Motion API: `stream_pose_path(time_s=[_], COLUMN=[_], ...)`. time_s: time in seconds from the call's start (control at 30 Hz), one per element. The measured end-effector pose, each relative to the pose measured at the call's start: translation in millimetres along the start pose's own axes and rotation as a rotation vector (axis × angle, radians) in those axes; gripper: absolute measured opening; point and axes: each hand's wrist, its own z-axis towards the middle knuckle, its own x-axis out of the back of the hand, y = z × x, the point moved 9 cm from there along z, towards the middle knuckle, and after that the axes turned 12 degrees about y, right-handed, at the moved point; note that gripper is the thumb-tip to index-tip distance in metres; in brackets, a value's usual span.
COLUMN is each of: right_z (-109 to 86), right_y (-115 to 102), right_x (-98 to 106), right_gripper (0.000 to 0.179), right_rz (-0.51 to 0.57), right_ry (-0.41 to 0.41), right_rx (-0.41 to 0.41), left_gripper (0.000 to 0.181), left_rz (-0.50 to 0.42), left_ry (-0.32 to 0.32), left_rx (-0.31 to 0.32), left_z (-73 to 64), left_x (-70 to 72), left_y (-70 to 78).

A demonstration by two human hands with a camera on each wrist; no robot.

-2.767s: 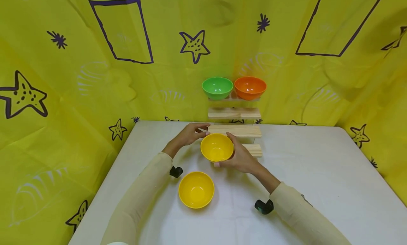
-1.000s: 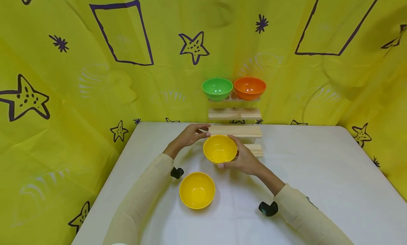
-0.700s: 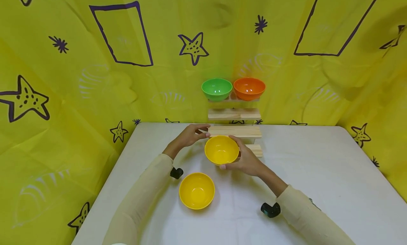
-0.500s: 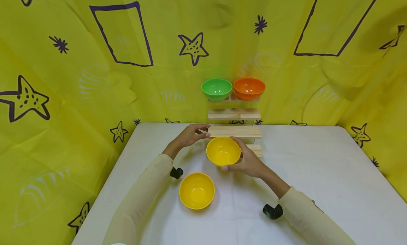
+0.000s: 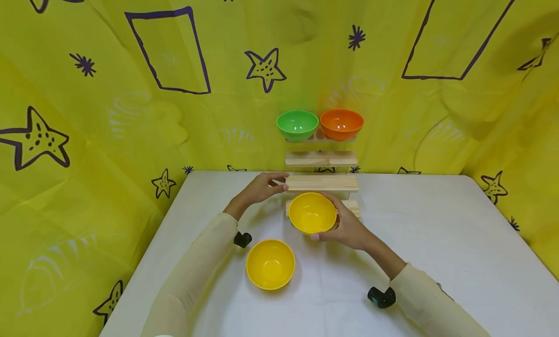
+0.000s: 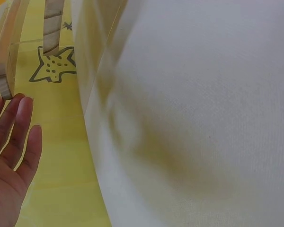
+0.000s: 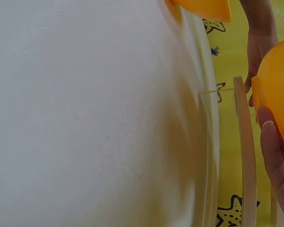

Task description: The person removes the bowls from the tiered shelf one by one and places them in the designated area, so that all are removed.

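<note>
Left fingers pinch a wooden slat; right fingers hold a yellow bowl.

From my seat I count two yellow bowls, one green bowl and one orange bowl, so four bowls in all. I make out one left hand and one right hand, two hands together, and I tally two pale sleeves and two dark devices. There is one wooden rack, and I number its slats at four. Beyond those I have one white tabletop and one yellow backdrop, which carries two large drawn four-sided outlines.
</note>
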Motion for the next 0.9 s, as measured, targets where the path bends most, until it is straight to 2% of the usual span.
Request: stream_pose_path(time_s=[0.47, 0.9], right_z=[-6.9, -11.3], right_y=[4, 6], right_x=[3, 7], right_gripper=[0.107, 0.107], right_rz=[-0.029, -0.048], right_ry=[-0.014, -0.031], right_rx=[-0.033, -0.023], left_gripper=[0.053, 0.054], left_rz=[-0.015, -0.029], left_ry=[0.007, 0.014], left_rx=[0.003, 0.012], left_z=[-1.0, -0.6], left_x=[-0.5, -0.9], left_y=[-0.9, -2.8])
